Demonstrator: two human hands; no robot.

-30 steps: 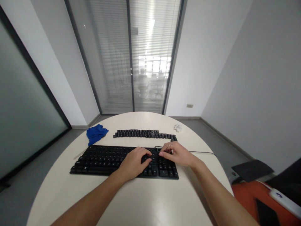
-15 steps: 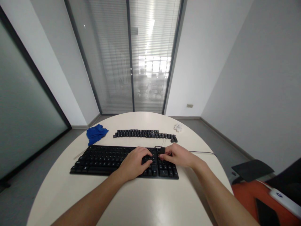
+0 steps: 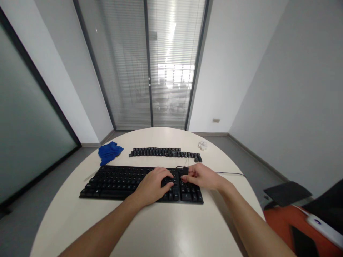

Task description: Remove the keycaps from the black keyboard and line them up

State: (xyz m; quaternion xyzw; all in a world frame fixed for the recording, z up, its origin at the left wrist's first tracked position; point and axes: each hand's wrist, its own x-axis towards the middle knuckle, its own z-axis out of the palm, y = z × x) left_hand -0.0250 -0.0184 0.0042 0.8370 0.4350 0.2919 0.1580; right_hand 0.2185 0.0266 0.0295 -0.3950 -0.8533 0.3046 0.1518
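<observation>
A black full-size keyboard (image 3: 118,178) lies across the table in front of me. My left hand (image 3: 154,185) rests palm-down on its right half, with thumb and index finger apart and nothing held. Over the number pad, my right hand (image 3: 199,176) pinches a small black keycap puller (image 3: 185,170); thin wires stick up from it. What lies directly beneath its fingertips is too small to make out. Beyond the keyboard, loose black keycaps (image 3: 152,152) stand in rows.
A blue cloth (image 3: 109,152) lies at the table's left, and a crumpled white tissue (image 3: 203,145) at the far right. The keyboard cable (image 3: 230,173) runs off the right edge. An orange chair (image 3: 284,225) with a white power strip (image 3: 324,230) stands beside the round table (image 3: 160,228).
The black puller in my right hand has tilted or risen slightly. My left hand and the keyboard stay put.
</observation>
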